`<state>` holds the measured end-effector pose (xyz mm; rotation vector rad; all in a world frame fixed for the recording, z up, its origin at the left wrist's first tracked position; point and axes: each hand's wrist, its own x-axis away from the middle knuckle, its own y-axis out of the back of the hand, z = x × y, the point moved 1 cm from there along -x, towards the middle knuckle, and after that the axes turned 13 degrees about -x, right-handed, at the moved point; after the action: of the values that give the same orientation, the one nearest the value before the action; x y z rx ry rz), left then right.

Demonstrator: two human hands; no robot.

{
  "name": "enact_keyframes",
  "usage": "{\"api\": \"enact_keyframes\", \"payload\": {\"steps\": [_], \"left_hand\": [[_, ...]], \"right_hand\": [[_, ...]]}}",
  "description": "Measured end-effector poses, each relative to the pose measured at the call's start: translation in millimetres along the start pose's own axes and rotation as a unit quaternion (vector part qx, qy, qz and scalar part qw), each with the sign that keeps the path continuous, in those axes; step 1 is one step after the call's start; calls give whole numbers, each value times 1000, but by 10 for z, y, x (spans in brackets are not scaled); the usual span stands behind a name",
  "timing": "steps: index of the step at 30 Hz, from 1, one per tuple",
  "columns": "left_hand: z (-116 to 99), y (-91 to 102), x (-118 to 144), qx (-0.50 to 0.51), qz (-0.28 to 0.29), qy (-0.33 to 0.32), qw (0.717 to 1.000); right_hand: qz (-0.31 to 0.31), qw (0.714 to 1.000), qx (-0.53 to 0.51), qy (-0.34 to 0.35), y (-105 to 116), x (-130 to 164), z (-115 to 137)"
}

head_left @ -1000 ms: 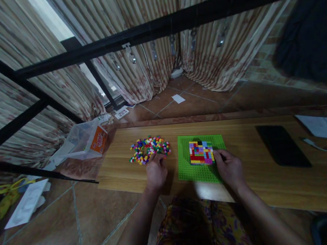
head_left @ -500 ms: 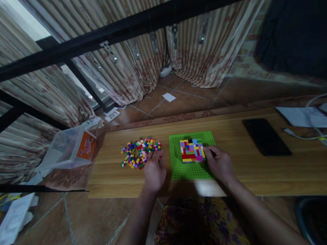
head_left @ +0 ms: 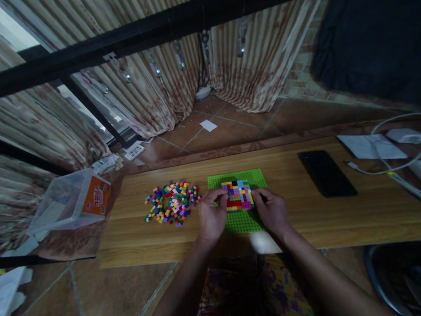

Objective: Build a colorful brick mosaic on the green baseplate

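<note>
A flat block of colourful toy building bricks [head_left: 239,198] sits over a green studded baseplate [head_left: 238,223] on the wooden board. At the block's left edge is my left hand [head_left: 213,215], thumb and index finger pinched together; anything between the fingertips is hidden. My right hand [head_left: 273,211] grips the block's right edge between thumb and curled fingers. Left of the baseplate, a pile of small loose bricks [head_left: 177,200] in many colours lies spread on the board.
The wooden board [head_left: 159,248] runs across the view. A black phone [head_left: 327,173] rests on its right part, near a white cable [head_left: 370,173] and white papers [head_left: 370,147]. A clear plastic box [head_left: 61,203] with an orange label stands on the floor at left.
My left hand has moved right, from the loose brick pile to the block's left edge. My right hand stays at the block's right edge. The whole view has shifted slightly.
</note>
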<state>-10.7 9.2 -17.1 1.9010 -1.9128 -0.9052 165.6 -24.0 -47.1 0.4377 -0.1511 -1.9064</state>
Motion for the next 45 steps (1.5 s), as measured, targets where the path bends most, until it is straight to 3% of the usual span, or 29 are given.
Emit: {"api": "enact_keyframes", "payload": {"steps": [6, 18, 27, 36, 45], "left_hand": [[-8, -33, 22, -26, -25, -20, 999], [-94, 70, 30, -122, 13, -21, 992], [-94, 13, -17, -92, -11, -44, 995], [-48, 44, 9, -35, 3, 3, 999], [-61, -47, -110, 68, -4, 131, 989]], "right_hand": [[3, 1000, -2, -1, 1, -1, 19], [1, 1000, 1, -7, 0, 4, 5], [-2, 1000, -10, -10, -1, 5, 37], [6, 1000, -10, -8, 1, 6, 22], [0, 1000, 2, 0, 2, 6, 26]]}}
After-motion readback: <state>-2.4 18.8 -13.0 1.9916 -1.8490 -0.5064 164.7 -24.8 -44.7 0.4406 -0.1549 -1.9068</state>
